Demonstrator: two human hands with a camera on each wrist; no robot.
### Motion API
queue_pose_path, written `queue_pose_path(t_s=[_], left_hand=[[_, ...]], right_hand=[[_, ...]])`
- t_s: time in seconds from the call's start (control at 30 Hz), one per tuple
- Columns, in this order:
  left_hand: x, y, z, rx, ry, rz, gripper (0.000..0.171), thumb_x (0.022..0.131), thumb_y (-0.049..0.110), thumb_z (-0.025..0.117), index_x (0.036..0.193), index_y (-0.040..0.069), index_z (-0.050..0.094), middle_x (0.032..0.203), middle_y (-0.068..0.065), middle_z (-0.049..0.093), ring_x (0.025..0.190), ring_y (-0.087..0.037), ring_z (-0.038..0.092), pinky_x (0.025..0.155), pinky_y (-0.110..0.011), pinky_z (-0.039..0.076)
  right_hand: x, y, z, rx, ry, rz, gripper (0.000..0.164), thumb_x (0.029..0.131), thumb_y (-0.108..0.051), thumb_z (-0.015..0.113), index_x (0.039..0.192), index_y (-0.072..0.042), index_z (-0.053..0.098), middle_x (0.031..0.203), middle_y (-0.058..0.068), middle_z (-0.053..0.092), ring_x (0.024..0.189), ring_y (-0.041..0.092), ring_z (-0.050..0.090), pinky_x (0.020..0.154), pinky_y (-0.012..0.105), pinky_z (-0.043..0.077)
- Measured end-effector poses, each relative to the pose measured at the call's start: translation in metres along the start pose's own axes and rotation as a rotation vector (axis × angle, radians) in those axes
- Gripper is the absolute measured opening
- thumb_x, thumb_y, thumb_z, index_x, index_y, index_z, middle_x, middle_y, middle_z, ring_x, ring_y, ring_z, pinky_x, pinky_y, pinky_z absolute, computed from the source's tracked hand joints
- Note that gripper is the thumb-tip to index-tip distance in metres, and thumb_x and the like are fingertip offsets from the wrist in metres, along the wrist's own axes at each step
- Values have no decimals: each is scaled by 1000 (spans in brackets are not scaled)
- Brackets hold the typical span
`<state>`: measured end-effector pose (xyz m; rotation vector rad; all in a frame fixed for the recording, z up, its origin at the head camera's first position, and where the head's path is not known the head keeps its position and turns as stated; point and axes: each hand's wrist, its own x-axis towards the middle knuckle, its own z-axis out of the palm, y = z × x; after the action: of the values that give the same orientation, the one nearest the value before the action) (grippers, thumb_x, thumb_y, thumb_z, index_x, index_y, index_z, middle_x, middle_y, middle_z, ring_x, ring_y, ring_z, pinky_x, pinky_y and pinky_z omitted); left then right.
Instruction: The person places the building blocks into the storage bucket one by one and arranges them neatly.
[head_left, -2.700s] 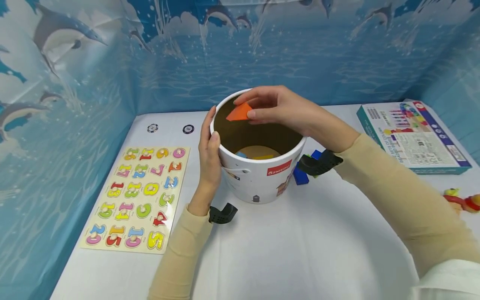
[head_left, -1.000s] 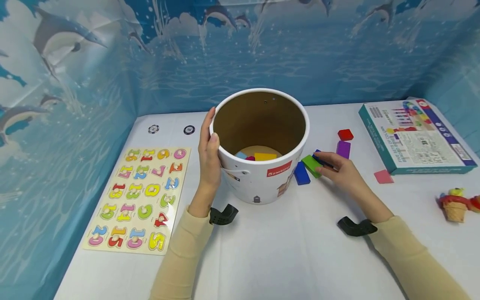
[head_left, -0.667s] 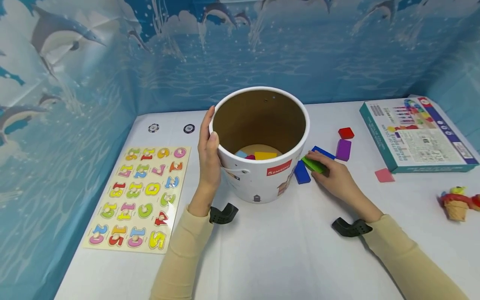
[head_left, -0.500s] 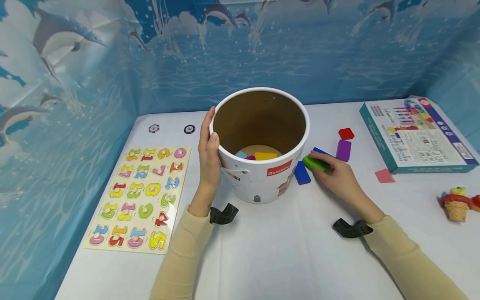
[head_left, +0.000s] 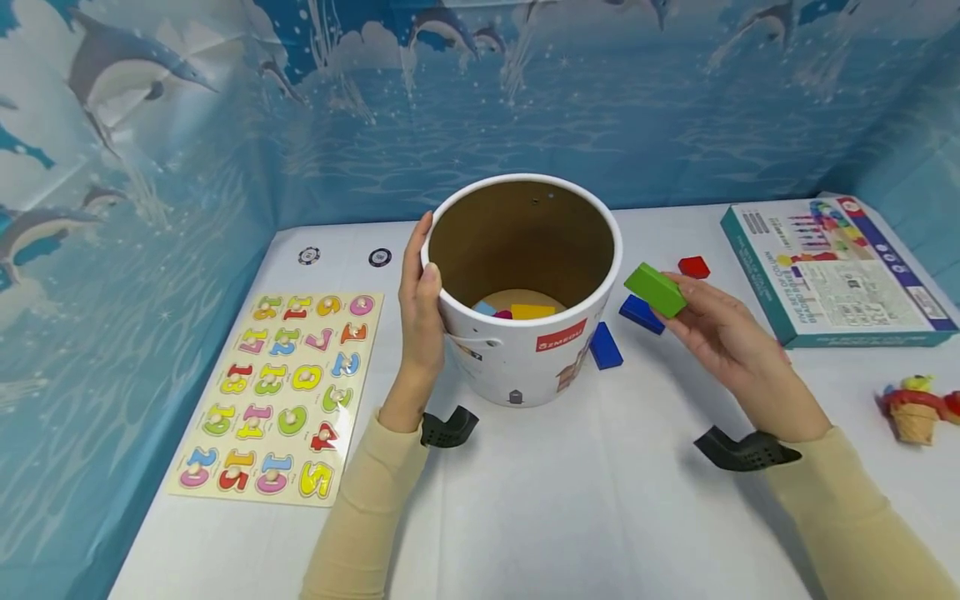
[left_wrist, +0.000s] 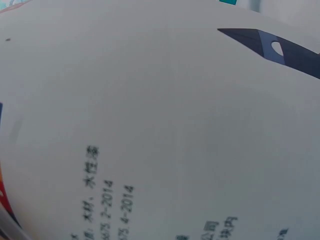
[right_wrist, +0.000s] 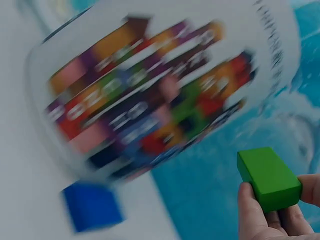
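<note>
A tall white bucket (head_left: 517,367) stands on the table in the head view, with a blue piece, a pinkish-red piece and a yellow block (head_left: 532,312) visible inside. Flat against its left outer wall rests my left hand (head_left: 420,325), fingers fairly straight and thumb toward the front. My right hand (head_left: 727,346) pinches a green block (head_left: 655,290) between thumb and fingers, raised above the table to the right of the bucket. In the right wrist view, the same green block (right_wrist: 269,177) is held at the fingertips. Two blue blocks (head_left: 642,314) lie between bucket and right hand.
A red block (head_left: 694,267) lies behind the right hand. A flat toy box (head_left: 840,275) is at the back right, and an ice-cream-cone toy (head_left: 912,412) at the right. On the left are a number puzzle board (head_left: 277,400) and two round chips (head_left: 379,257).
My right hand earlier held an orange piece over the bucket, then reached to the green block. It has now lifted that block up and rightward. The left hand stays on the bucket.
</note>
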<state>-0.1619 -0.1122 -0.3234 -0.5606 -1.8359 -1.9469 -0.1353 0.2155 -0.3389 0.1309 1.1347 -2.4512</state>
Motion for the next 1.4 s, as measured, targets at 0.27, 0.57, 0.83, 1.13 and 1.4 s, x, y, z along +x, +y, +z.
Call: queue_pose_path(t_s=[0.27, 0.57, 0.83, 1.13, 1.4], left_hand=[[0, 0, 0, 11, 10, -8, 56, 86, 32, 30, 140, 17, 26, 141, 5, 28, 125, -23, 31, 96, -54, 29], [-1, -2, 0, 27, 16, -10, 56, 86, 33, 30, 140, 18, 27, 141, 6, 27, 125, -21, 30, 97, -51, 30], [-2, -1, 0, 25, 6, -22, 56, 87, 33, 30, 140, 19, 26, 142, 6, 27, 124, -22, 31, 96, -52, 30], [-3, -1, 1, 64, 15, -43, 55, 87, 34, 30, 140, 22, 26, 141, 9, 27, 125, -17, 30, 99, -45, 30], [-2, 1, 1, 71, 12, -39, 57, 86, 26, 28, 141, 14, 24, 143, 1, 25, 125, -23, 30, 98, -50, 28]], right_hand=[[3, -43, 71, 156, -109, -194, 41, 89, 0, 44, 130, -5, 43, 135, 9, 39, 121, 25, 41, 89, 34, 41], [43, -56, 151, -387, -193, -312, 32, 84, -10, 57, 113, 2, 57, 126, 14, 45, 116, 25, 45, 89, 28, 42], [79, -40, 174, -966, -132, -151, 33, 87, -23, 54, 114, -7, 59, 119, 6, 53, 105, 18, 52, 90, 34, 42], [107, -35, 175, -1520, -472, 57, 23, 89, -17, 51, 105, -9, 66, 100, 3, 64, 93, 17, 56, 82, 35, 46], [110, -31, 174, -1678, -576, -32, 22, 86, -13, 54, 105, -8, 65, 102, 6, 64, 96, 17, 57, 83, 35, 46]])
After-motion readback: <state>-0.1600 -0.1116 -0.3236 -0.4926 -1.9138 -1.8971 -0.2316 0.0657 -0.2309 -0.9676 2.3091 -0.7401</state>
